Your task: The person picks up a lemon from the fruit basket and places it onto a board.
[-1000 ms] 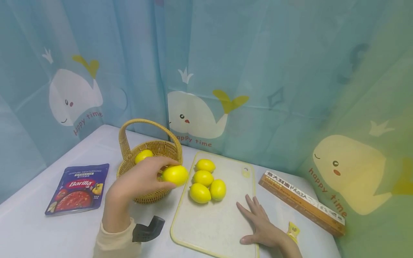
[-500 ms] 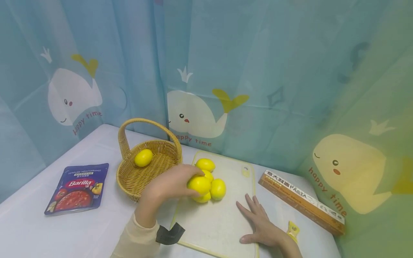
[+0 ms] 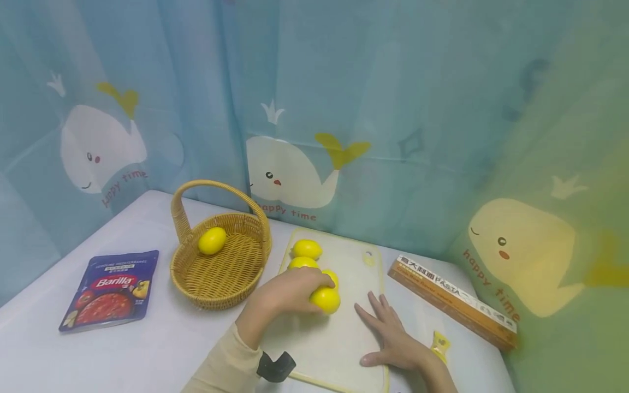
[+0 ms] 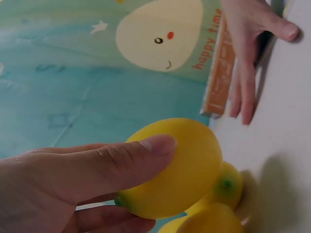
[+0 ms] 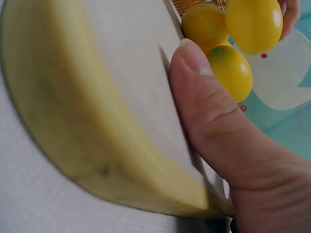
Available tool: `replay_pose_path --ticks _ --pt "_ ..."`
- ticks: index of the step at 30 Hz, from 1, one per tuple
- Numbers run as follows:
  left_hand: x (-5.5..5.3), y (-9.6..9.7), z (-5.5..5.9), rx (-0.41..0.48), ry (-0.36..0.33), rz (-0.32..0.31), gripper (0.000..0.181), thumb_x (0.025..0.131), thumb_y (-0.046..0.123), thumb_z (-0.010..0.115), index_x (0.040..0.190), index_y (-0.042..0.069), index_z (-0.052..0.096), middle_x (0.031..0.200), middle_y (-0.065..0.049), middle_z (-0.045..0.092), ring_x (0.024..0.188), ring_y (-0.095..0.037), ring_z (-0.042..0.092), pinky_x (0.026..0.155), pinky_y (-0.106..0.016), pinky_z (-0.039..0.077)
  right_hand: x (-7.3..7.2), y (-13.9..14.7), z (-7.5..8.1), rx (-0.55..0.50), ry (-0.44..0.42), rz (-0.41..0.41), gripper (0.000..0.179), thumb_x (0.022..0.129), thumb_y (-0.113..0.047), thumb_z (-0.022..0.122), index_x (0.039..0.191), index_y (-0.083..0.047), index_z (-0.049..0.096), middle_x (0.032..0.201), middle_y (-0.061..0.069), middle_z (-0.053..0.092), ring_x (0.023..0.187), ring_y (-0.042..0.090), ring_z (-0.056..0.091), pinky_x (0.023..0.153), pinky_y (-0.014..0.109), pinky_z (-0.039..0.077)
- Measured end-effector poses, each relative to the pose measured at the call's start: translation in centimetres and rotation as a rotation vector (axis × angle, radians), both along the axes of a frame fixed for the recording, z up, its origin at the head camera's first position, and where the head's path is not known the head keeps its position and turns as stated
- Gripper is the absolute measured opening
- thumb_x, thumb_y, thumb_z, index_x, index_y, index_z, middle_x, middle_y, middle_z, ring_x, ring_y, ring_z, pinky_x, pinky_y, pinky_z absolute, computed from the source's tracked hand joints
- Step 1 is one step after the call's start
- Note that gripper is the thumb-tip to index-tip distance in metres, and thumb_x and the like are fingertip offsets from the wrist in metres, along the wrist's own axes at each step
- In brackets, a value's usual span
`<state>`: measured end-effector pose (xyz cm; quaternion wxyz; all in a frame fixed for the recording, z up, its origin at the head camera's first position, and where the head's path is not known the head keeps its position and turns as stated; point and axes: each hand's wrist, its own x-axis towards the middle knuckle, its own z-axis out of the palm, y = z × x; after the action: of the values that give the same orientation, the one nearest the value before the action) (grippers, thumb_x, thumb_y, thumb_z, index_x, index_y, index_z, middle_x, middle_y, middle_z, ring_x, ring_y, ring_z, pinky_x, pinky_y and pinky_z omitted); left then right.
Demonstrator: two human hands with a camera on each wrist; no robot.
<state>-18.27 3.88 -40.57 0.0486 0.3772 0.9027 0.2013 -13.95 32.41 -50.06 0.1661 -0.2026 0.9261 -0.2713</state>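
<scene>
My left hand (image 3: 290,290) pinches a yellow lemon (image 3: 326,302) between thumb and fingers. In the left wrist view this lemon (image 4: 192,160) is raised off the white cutting board (image 3: 326,346), with other lemons (image 4: 211,221) just beyond it. On the board, one lemon (image 3: 307,249) lies at the far end and another (image 3: 302,262) in front of it; a third (image 3: 331,277) shows behind the held one. The left hand hides part of the group. My right hand (image 3: 393,341) rests with spread fingers on the board's right side, its thumb (image 5: 194,87) at the near part.
A wicker basket (image 3: 216,301) with a tall handle stands left of the board, one lemon (image 3: 212,240) inside. Farther left lies a blue Barilla pouch (image 3: 110,292). A pasta box (image 3: 454,300) and a small yellow packet (image 3: 440,346) lie to the right. A curtain (image 3: 417,82) hangs behind.
My left hand has carried the lemon from over the basket's right rim rightward, across the lemon group on the board. The right hand keeps its place. The head view has shifted slightly.
</scene>
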Motion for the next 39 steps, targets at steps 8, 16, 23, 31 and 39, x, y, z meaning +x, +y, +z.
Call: replay_pose_path --ticks 8,16,23,31,39 --pt "-0.5 0.3 -1.0 0.009 -0.005 -0.008 0.044 0.074 0.02 0.078 0.116 0.02 0.066 0.108 0.01 0.068 0.095 -0.005 0.058 0.09 -0.022 0.047 -0.1 0.1 -0.1 -0.005 0.031 0.012 0.104 0.066 -0.052 0.078 0.15 -0.018 0.028 0.159 0.021 -0.004 0.141 0.049 -0.015 0.109 0.069 -0.006" --pt "-0.6 0.7 -1.7 0.012 -0.061 -0.029 0.046 0.073 0.02 0.079 0.117 0.021 0.064 0.112 0.011 0.066 0.102 -0.006 0.059 0.095 -0.023 0.045 0.1 -0.1 0.0 0.007 -0.012 -0.012 0.102 0.067 -0.051 0.078 0.151 -0.021 0.027 0.159 0.017 -0.006 0.142 0.046 -0.016 0.11 0.068 -0.005" --pt "-0.6 0.7 -1.9 0.016 -0.094 -0.028 0.048 0.074 0.021 0.08 0.119 0.022 0.063 0.114 0.01 0.065 0.107 -0.007 0.058 0.097 -0.025 0.045 0.1 -0.1 0.0 0.01 -0.014 -0.015 0.102 0.067 -0.051 0.078 0.151 -0.022 0.027 0.16 0.016 -0.007 0.142 0.046 -0.016 0.11 0.069 -0.005" --pt "-1.1 0.7 -2.6 0.038 -0.117 -0.036 0.049 0.073 0.021 0.081 0.119 0.023 0.063 0.116 0.011 0.064 0.111 -0.006 0.057 0.1 -0.026 0.044 0.0 0.0 -0.2 0.01 -0.011 -0.015 0.102 0.067 -0.051 0.079 0.151 -0.023 0.027 0.16 0.016 -0.006 0.143 0.045 -0.016 0.111 0.067 -0.005" --pt "-1.4 0.6 -3.1 0.045 -0.133 -0.027 0.052 0.073 0.024 0.081 0.121 0.025 0.062 0.121 0.012 0.063 0.116 -0.008 0.055 0.104 -0.028 0.042 0.0 0.0 -0.2 0.001 0.0 -0.008 0.102 0.067 -0.05 0.079 0.151 -0.021 0.027 0.159 0.018 -0.006 0.143 0.045 -0.016 0.111 0.068 -0.006"
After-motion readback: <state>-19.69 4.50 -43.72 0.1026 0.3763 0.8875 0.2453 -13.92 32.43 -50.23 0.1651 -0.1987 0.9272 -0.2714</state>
